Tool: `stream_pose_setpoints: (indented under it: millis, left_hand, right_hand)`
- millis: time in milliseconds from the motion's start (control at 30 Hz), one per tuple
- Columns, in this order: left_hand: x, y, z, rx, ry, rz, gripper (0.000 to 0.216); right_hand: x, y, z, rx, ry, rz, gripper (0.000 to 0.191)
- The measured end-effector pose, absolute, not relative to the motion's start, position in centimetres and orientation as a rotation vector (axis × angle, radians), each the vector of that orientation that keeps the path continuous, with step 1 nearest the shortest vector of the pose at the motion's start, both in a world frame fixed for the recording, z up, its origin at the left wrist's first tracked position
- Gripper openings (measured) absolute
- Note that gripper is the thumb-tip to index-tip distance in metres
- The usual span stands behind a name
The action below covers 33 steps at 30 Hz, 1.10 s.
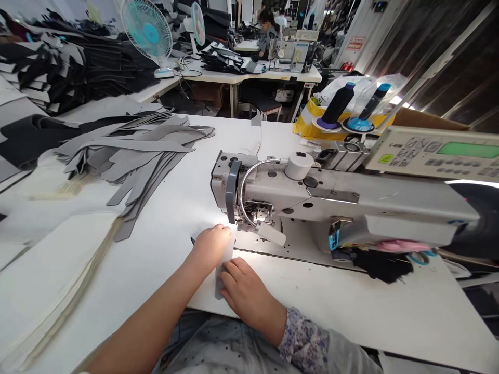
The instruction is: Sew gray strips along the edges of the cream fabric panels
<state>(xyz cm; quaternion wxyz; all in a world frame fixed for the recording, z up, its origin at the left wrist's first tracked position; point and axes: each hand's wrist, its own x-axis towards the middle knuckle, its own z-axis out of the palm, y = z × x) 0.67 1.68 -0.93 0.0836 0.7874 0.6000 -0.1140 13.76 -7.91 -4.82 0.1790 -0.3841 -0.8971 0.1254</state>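
A grey sewing machine [312, 197] stands on the white table [175, 208], its lamp lighting the needle area. My left hand [210, 245] rests just in front of the needle, fingers curled down on a narrow grey fabric strip [226, 254]. My right hand [244, 291] lies flat on the near end of the same strip, fingers stretched forward and pressing it to the table. The strip runs from under the machine's foot back toward me, mostly covered by both hands.
A heap of grey fabric strips [132, 150] lies at the left. Pale sheets [50, 280] are stacked at the near left. Thread cones [339, 104] and a control panel [432, 153] sit at the right. A fan [148, 31] and another worker's table [249, 75] are behind.
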Motion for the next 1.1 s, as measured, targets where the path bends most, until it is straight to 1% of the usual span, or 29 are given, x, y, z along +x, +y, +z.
stream_pose_setpoints:
  millis: [100,267,467,700,867,1000,1033,1100]
  left_hand:
    - [0.8,1.9,-1.0,2.376,1.751,-0.330,0.022]
    - [1.5,2.4,-1.3,2.395,1.748,-0.345,0.024]
    - [2.4,2.7,-0.4,2.415,1.793,-0.351,0.026]
    - [0.0,3.0,-1.5,2.528,1.626,-0.126,0.022]
    - [-0.5,3.6,-2.9,2.573,1.624,-0.185,0.021]
    - [-1.0,3.8,-2.0,2.592,1.528,-0.240,0.016]
    - [-1.3,3.6,-1.7,2.614,1.478,-0.253,0.018]
    - [-2.1,3.3,-1.0,2.687,1.367,-0.231,0.030]
  right_hand:
    - [13.9,-7.8,-5.1,-1.087,-2.530,0.336,0.026]
    - [13.7,-6.7,-4.9,-1.116,-2.512,0.339,0.032]
    - [13.5,-5.7,-4.9,-1.141,-2.493,0.322,0.038]
    - [13.5,-5.8,-6.0,-1.164,-2.457,0.246,0.043]
    - [13.6,-5.9,-5.8,-1.179,-2.457,0.280,0.040]
    - [13.7,-5.8,-5.7,-1.179,-2.438,0.313,0.039]
    - [13.7,-5.8,-5.7,-1.176,-2.428,0.316,0.039]
    - [13.7,-5.8,-5.7,-1.168,-2.414,0.319,0.038]
